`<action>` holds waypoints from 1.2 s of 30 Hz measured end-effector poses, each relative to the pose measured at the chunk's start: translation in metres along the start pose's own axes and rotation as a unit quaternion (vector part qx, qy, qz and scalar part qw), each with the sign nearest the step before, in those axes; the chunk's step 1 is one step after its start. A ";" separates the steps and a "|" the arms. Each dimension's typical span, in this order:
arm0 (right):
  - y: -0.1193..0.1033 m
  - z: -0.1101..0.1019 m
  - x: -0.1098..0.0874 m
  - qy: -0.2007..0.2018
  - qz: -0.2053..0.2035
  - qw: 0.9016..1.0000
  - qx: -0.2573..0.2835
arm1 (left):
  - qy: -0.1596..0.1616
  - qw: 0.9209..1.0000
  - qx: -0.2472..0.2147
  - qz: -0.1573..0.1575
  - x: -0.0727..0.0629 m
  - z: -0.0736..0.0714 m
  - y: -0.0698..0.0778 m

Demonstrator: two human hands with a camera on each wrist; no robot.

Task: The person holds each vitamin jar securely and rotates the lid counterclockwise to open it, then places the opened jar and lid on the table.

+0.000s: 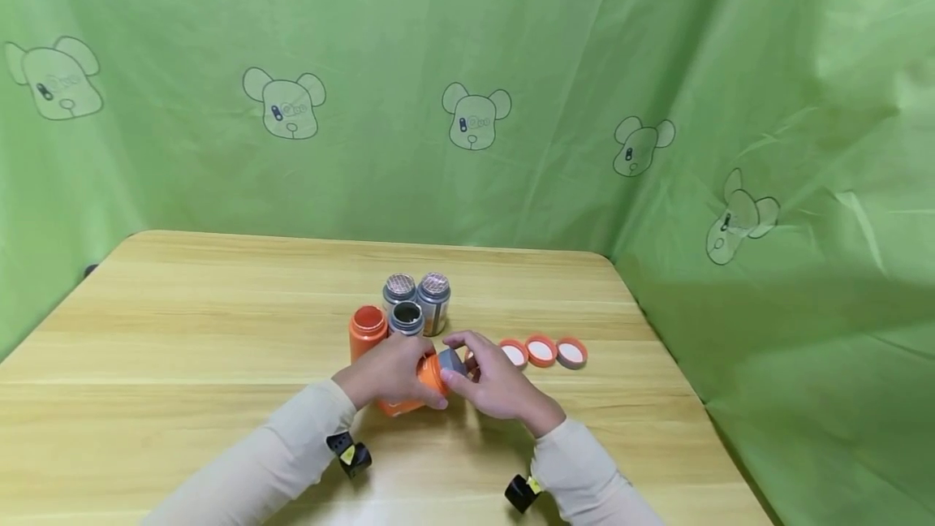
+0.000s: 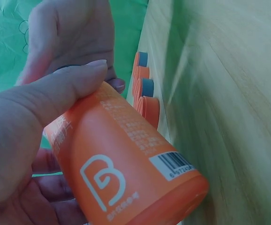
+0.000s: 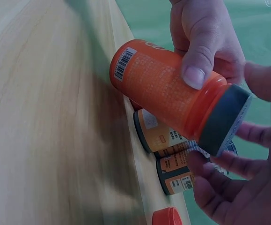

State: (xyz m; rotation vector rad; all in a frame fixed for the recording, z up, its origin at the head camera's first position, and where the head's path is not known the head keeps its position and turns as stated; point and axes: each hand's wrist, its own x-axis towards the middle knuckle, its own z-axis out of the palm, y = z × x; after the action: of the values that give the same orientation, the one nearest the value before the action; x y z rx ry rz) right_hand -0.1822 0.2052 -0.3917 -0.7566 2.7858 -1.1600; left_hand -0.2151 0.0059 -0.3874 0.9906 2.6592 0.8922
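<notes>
My left hand (image 1: 394,368) grips an orange bottle (image 2: 126,159), which lies tilted, its base toward the left and its grey cap (image 3: 225,119) toward the right. The thumb presses along the bottle's shoulder. Around that cap curl the thumb and fingers of my right hand (image 1: 497,380); fingertips meet its edge in the right wrist view. Just behind the left hand stand an open orange bottle (image 1: 368,321) and an open grey-necked bottle (image 1: 406,317). Behind them are two grey bottles whose mouths bear silvery seals, one sealed bottle (image 1: 434,303) being on the right.
Several removed caps lie in a row right of the bottles, white insides up, ending in a grey-and-orange cap (image 1: 572,353); my right hand partly covers the row's near end. A green curtain (image 1: 380,177) hangs behind and beside the wooden table (image 1: 183,323).
</notes>
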 end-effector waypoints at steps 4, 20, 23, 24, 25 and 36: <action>-0.001 0.001 0.001 0.007 -0.002 1.000 -0.011 | 0.002 1.000 0.000 0.004 -0.001 0.000 0.000; -0.003 0.002 0.002 0.006 -0.011 1.000 -0.018 | 0.001 1.000 0.009 0.002 -0.004 0.000 0.003; -0.005 0.003 0.002 0.010 -0.012 1.000 -0.021 | 0.002 1.000 0.015 0.002 -0.003 0.000 0.003; -0.005 0.003 0.002 0.007 -0.010 1.000 -0.017 | 0.002 1.000 0.015 0.001 -0.003 0.000 0.003; -0.006 0.002 0.002 0.005 -0.008 1.000 -0.012 | 0.003 1.000 0.016 0.002 -0.004 0.000 0.003; -0.007 0.002 0.002 -0.006 -0.008 1.000 -0.014 | 0.008 1.000 0.016 0.006 -0.005 -0.001 0.002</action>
State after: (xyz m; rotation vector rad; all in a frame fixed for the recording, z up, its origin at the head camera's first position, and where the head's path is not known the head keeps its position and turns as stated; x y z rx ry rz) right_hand -0.1807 0.1982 -0.3879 -0.7869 2.7976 -1.1167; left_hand -0.2103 0.0033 -0.3857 1.0128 2.6907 0.8670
